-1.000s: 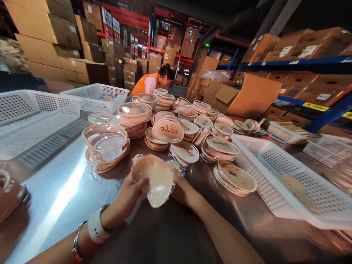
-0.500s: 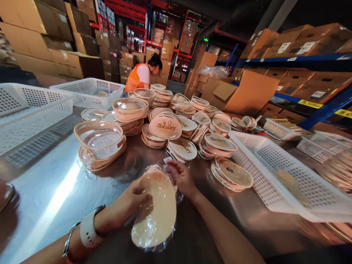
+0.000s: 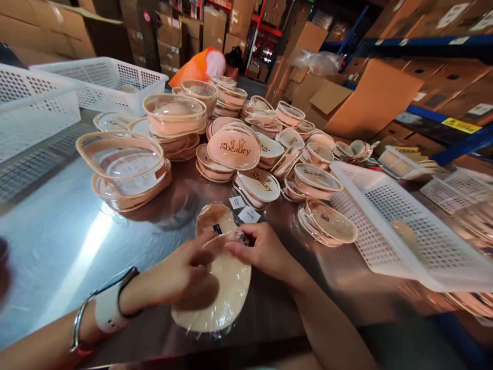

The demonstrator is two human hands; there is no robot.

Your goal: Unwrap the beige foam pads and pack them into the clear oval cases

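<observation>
A beige, curved pad [image 3: 227,300] in a clear plastic bag lies on the metal table before me, with a small black label on the similar beige piece [image 3: 210,218] at its far end. My right hand [image 3: 265,252] pinches a bunched part of the clear plastic bag [image 3: 239,236] between thumb and fingers. Over the pad's left side, my left hand [image 3: 190,272] is curled against the plastic, its fingertips partly hidden and a little blurred. Two small white cards [image 3: 249,215] lie just beyond my hands, beside a stack of oval "beauty" cases [image 3: 258,186].
Many clear-lidded oval cases [image 3: 234,146] are piled across the far table. A white perforated basket [image 3: 404,231] stands to the right, with more white baskets [image 3: 103,77] at the left. Behind the pile, a person in an orange vest [image 3: 196,67] bends over. Cardboard boxes and shelving surround the table.
The bagged pad has gone from tilted up in my left hand to lying flatter. My left hand has moved across it, and my right hand now pinches the bunched plastic. The view has tipped down.
</observation>
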